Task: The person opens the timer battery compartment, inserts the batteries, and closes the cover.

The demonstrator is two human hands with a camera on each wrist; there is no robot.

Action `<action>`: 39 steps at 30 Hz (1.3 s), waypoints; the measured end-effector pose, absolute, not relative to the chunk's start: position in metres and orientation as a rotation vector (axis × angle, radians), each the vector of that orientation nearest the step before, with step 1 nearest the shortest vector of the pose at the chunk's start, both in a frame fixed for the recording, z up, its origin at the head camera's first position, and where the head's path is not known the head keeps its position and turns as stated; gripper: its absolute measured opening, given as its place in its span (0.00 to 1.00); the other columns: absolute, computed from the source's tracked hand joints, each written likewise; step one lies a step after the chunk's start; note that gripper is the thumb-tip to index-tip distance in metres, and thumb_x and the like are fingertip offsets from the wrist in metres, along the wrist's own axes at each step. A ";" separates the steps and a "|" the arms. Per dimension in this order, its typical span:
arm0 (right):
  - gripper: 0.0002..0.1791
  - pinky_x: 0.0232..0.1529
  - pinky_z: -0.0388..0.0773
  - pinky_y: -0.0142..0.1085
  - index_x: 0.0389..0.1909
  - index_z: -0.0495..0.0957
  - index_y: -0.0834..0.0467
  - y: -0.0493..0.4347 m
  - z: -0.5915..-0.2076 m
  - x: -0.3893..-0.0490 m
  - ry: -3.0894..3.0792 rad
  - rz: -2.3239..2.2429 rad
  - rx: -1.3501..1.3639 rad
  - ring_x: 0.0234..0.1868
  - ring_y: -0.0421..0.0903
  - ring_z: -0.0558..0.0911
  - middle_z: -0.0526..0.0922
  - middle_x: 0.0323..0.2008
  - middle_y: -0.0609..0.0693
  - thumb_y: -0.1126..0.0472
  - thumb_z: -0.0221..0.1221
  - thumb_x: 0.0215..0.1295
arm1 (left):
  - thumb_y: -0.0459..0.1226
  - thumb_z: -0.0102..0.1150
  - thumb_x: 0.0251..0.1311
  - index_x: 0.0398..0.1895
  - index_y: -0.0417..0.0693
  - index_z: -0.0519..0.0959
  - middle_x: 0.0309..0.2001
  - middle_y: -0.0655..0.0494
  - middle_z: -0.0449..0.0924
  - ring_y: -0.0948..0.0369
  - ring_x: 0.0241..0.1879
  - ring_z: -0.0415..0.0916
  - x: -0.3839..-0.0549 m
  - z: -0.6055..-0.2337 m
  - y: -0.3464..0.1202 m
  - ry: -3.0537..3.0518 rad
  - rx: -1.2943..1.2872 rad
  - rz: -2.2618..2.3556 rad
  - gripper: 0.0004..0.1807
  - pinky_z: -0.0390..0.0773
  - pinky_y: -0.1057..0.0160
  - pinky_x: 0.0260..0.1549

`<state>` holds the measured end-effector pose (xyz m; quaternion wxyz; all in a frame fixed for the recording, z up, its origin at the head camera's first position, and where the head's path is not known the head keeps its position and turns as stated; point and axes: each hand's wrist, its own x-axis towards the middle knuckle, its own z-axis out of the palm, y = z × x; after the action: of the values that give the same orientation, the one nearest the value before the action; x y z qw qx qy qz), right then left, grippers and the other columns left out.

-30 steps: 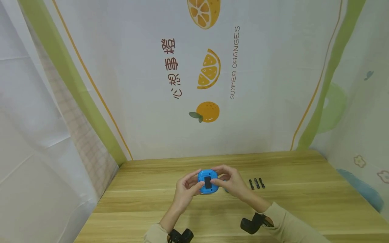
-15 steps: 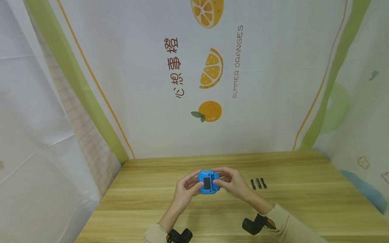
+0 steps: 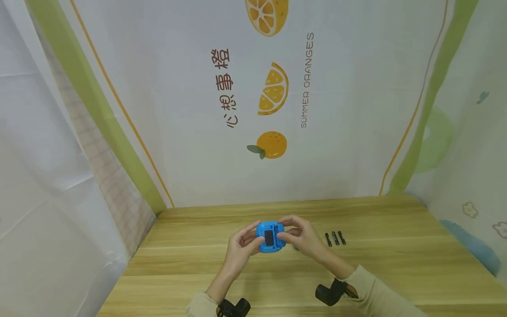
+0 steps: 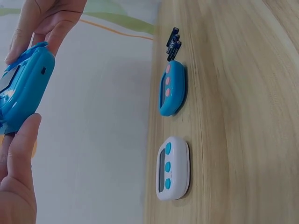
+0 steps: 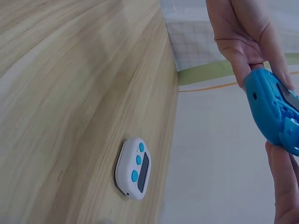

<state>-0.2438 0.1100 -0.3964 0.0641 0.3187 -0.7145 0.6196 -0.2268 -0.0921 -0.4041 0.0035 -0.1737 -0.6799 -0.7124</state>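
At lower centre, your left hand [image 3: 242, 243] and right hand [image 3: 303, 236] gripped the blue device [image 3: 269, 237], its flap [image 5: 291, 133] newly lifted, likely opening it.

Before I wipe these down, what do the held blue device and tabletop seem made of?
Blue device: likely hard plastic, semi-gloss, from its moulded edges and soft sheen. Tabletop: wood or wood-look laminate, fairly matte; streaky grain fits either.

The head view looks forward and down on the table [image 3: 178, 259] from farther off. The wrist views look forward from close by, tipped sideways in opposite directions; both take in the held device [image 4: 33, 88] and the white device [image 4: 175, 172].
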 end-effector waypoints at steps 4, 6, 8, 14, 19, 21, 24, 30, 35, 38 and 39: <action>0.17 0.30 0.80 0.35 0.45 0.70 0.69 0.109 -0.395 -0.243 -2.160 1.873 0.882 0.33 0.51 0.81 0.71 0.43 0.67 0.68 0.58 0.55 | 0.32 0.55 0.56 0.58 0.40 0.66 0.44 0.38 0.74 0.60 0.39 0.76 -0.227 -0.403 -0.090 -2.118 -0.547 -2.231 0.25 0.79 0.59 0.35; 0.16 0.29 0.80 0.34 0.45 0.71 0.68 0.109 -0.395 -0.242 -2.171 1.843 0.841 0.34 0.52 0.81 0.72 0.44 0.65 0.67 0.59 0.54 | 0.32 0.56 0.56 0.58 0.39 0.66 0.44 0.38 0.74 0.60 0.39 0.76 -0.228 -0.403 -0.089 -2.114 -0.551 -2.228 0.25 0.80 0.60 0.34; 0.16 0.28 0.80 0.34 0.44 0.71 0.67 0.109 -0.394 -0.242 -2.178 1.801 0.823 0.34 0.52 0.81 0.72 0.42 0.64 0.67 0.60 0.54 | 0.32 0.56 0.56 0.58 0.37 0.66 0.43 0.38 0.74 0.61 0.38 0.76 -0.228 -0.404 -0.089 -2.118 -0.551 -2.220 0.25 0.80 0.60 0.33; 0.15 0.31 0.80 0.34 0.41 0.73 0.66 0.108 -0.396 -0.243 -2.183 1.625 0.814 0.33 0.49 0.80 0.76 0.36 0.58 0.67 0.62 0.51 | 0.32 0.56 0.56 0.58 0.35 0.66 0.42 0.38 0.74 0.61 0.38 0.76 -0.228 -0.405 -0.089 -2.130 -0.556 -2.207 0.25 0.80 0.60 0.33; 0.13 0.29 0.79 0.32 0.37 0.75 0.66 0.108 -0.399 -0.244 -2.157 1.519 0.803 0.28 0.43 0.78 0.78 0.31 0.53 0.67 0.63 0.50 | 0.32 0.57 0.55 0.58 0.36 0.66 0.42 0.38 0.74 0.60 0.39 0.76 -0.227 -0.407 -0.090 -2.146 -0.547 -2.206 0.25 0.79 0.58 0.35; 0.12 0.25 0.78 0.31 0.36 0.75 0.66 0.109 -0.401 -0.245 -2.132 1.519 0.814 0.26 0.40 0.78 0.77 0.29 0.51 0.67 0.62 0.50 | 0.33 0.57 0.55 0.57 0.37 0.67 0.43 0.39 0.74 0.60 0.39 0.75 -0.227 -0.408 -0.090 -2.152 -0.540 -2.204 0.25 0.79 0.58 0.36; 0.11 0.22 0.78 0.30 0.36 0.74 0.66 0.110 -0.403 -0.247 -2.081 1.568 0.826 0.25 0.38 0.77 0.75 0.27 0.48 0.67 0.62 0.52 | 0.33 0.58 0.55 0.58 0.37 0.66 0.43 0.38 0.74 0.60 0.39 0.75 -0.227 -0.410 -0.090 -2.163 -0.539 -2.195 0.26 0.79 0.58 0.36; 0.11 0.22 0.80 0.34 0.38 0.74 0.66 0.117 -0.402 -0.250 -2.092 1.757 0.735 0.25 0.40 0.77 0.74 0.27 0.52 0.68 0.60 0.54 | 0.33 0.58 0.55 0.57 0.37 0.67 0.43 0.38 0.74 0.60 0.38 0.75 -0.227 -0.412 -0.094 -2.174 -0.508 -2.170 0.25 0.79 0.59 0.35; 0.13 0.23 0.80 0.36 0.39 0.73 0.70 0.121 -0.414 -0.252 -2.225 1.764 0.679 0.25 0.43 0.78 0.76 0.28 0.57 0.70 0.60 0.53 | 0.34 0.58 0.54 0.57 0.37 0.67 0.42 0.39 0.74 0.61 0.38 0.76 -0.228 -0.410 -0.098 -2.152 -0.465 -2.179 0.26 0.79 0.59 0.34; 0.13 0.24 0.80 0.34 0.39 0.73 0.70 0.123 -0.428 -0.253 -2.334 1.752 0.668 0.27 0.43 0.78 0.77 0.29 0.55 0.69 0.60 0.53 | 0.33 0.58 0.54 0.57 0.36 0.67 0.42 0.39 0.75 0.61 0.38 0.76 -0.229 -0.409 -0.098 -2.122 -0.460 -2.199 0.26 0.79 0.58 0.34; 0.13 0.24 0.80 0.33 0.39 0.73 0.70 0.124 -0.433 -0.253 -2.373 1.744 0.669 0.27 0.42 0.78 0.77 0.29 0.54 0.69 0.60 0.53 | 0.33 0.58 0.54 0.57 0.36 0.66 0.42 0.39 0.75 0.61 0.38 0.76 -0.228 -0.408 -0.099 -2.116 -0.463 -2.203 0.26 0.79 0.57 0.34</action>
<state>-0.2529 0.1237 -0.4333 0.0606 0.2211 -0.7843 0.5764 -0.2285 -0.0986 -0.4082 0.0263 -0.1499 -0.6846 -0.7128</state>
